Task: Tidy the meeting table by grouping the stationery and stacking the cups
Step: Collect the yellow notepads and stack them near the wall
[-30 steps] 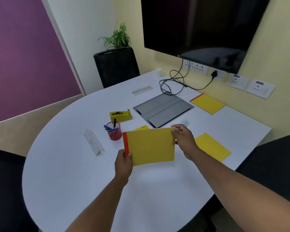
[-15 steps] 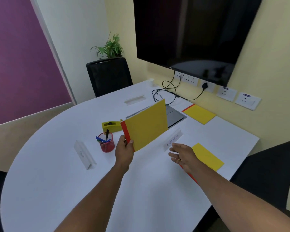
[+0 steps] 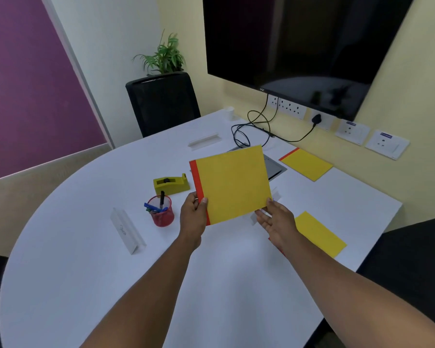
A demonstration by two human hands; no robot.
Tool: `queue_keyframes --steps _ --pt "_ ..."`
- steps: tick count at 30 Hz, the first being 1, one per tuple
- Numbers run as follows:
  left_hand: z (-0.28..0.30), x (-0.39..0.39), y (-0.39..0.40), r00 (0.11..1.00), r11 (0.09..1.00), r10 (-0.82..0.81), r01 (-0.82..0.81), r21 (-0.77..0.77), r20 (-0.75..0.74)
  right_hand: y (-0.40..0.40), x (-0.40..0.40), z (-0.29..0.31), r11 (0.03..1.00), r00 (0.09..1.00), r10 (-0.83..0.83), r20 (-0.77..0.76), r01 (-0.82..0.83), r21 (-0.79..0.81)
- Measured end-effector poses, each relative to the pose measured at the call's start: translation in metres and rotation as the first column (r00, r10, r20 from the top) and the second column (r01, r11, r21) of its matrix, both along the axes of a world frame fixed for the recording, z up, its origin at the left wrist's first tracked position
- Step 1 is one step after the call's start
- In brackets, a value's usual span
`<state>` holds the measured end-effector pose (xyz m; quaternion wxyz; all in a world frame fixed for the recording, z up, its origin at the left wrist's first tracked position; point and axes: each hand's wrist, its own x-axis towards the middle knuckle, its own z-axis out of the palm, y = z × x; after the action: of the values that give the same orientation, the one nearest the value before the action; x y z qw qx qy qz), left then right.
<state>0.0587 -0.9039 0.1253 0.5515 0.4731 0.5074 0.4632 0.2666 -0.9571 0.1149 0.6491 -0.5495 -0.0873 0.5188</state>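
Grouping stationery: the left hand pinches a yellow notebook above the counter; the right hand, fingers relaxed, touches its corner. Next, probably stack it on the near notebook.

On the counter, the tape dispenser sits behind the pen cup; a nameplate lies left.

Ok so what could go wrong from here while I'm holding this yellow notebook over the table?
1. The left hand pinches the held notebook only at its red spine corner; the right hand just touches a corner, so it may slip.
2. Lowering it leftward could tip the red pen cup, which stands close by.
3. It hides the name stand behind it; setting it down blind may knock that.
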Motion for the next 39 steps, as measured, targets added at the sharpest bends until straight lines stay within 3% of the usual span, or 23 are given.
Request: queue_keyframes --steps 9,17,22,31,39 --pt "-0.018 0.045 0.05 0.986 0.988 0.119 -0.129 -0.08 -0.117 0.058 0.066 -0.045 0.989 0.99 0.142 -0.003 -0.142 -0.031" --pt "-0.029 0.13 0.108 0.965 0.99 0.099 -0.12 -0.074 -0.243 0.094 0.155 -0.079 0.979 0.976 0.202 -0.08 -0.203 0.004" --pt "-0.043 0.184 0.14 0.962 0.992 0.024 -0.056 -0.111 -0.272 0.103 0.214 -0.096 0.951 0.951 0.298 -0.08 -0.303 -0.061" --pt "-0.064 0.271 0.157 0.944 0.976 -0.155 0.101 -0.192 -0.292 0.138 0.293 -0.105 0.999 0.982 0.04 -0.186 -0.033 0.042" --pt "-0.079 0.32 0.156 0.914 0.961 -0.254 0.202 -0.19 -0.317 0.19 0.336 -0.109 0.973 0.95 -0.228 -0.214 0.227 -0.027"
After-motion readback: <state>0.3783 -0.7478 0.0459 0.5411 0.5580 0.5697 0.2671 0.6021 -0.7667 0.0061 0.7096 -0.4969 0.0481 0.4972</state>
